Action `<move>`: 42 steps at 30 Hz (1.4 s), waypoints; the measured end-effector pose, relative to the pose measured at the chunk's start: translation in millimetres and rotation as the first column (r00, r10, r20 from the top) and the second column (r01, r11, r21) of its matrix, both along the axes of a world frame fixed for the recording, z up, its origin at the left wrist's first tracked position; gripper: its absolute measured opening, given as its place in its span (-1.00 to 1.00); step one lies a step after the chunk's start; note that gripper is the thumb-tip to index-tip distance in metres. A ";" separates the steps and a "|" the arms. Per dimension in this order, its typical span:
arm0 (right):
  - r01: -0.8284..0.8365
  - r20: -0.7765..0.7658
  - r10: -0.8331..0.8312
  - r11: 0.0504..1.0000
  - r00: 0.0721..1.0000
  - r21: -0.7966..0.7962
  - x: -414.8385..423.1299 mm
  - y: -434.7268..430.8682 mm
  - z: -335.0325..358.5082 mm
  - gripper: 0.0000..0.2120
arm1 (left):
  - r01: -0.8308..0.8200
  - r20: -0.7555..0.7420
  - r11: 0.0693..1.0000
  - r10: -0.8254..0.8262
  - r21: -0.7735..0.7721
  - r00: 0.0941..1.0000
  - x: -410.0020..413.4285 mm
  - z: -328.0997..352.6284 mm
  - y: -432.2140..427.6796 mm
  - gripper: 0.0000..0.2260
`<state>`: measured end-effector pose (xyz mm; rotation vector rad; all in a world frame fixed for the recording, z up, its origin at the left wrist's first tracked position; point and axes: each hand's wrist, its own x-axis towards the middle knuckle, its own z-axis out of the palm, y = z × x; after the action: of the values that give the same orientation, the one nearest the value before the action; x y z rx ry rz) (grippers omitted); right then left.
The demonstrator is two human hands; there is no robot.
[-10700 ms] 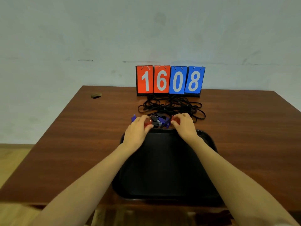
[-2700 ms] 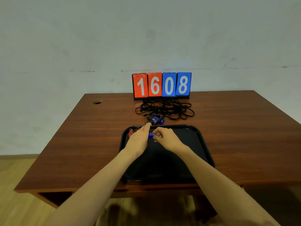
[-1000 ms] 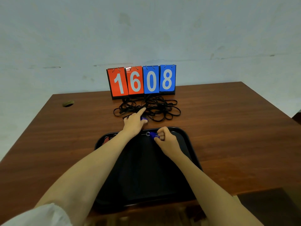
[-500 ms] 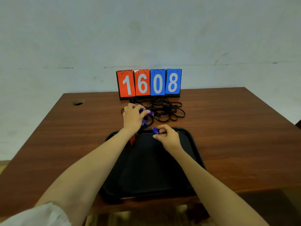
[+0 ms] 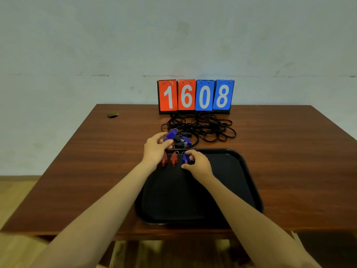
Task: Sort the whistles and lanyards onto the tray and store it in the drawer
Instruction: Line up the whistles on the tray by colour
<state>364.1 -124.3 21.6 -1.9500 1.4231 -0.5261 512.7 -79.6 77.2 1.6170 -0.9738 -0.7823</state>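
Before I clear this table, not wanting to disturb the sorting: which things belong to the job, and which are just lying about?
Job: black tray, two red whistles, tray's blue whistle in the right hand, raised blue whistle in the left hand, whistle pile, black lanyards.
Lying about: flip scoreboard, tabletop hole.

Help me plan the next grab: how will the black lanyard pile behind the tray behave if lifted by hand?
Probably floppy: the lanyards lie as thin, loose loops flat on the table. Likely tangled, since loops cross each other, so several may lift together. One loop curves beside the loose whistles and might drag them.
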 end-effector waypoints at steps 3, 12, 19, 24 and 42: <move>-0.010 -0.025 0.010 1.000 1.000 -0.028 0.7 0.5 1.8 -0.51 | -0.003 0.002 0.999 0.002 0.034 1.000 5.5 -3.1 4.2 -0.66; -0.026 -0.063 0.022 0.998 0.998 -0.062 2.1 0.6 -3.4 -0.50 | -0.023 0.158 0.996 0.009 0.084 0.987 6.0 4.6 19.7 -0.72; 0.048 0.050 -0.040 0.984 0.998 -0.171 -6.8 7.1 6.9 -0.48 | 0.047 0.472 0.993 -0.093 0.110 0.877 -3.1 0.5 27.1 -0.72; 0.049 0.348 -0.028 0.997 0.937 -0.054 -13.8 9.8 43.6 -0.77 | 0.092 0.679 0.979 -0.193 0.182 0.708 -23.2 9.1 27.9 -0.70; 0.164 0.152 -0.224 0.929 0.963 0.331 -52.2 -9.2 25.1 -0.62 | 0.092 0.728 0.959 -0.263 0.267 0.633 -30.2 -6.4 -23.1 -0.74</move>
<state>311.8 -133.5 46.7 -1.4764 1.4863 -0.5199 482.5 -102.7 70.8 2.1151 -1.7236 -0.2945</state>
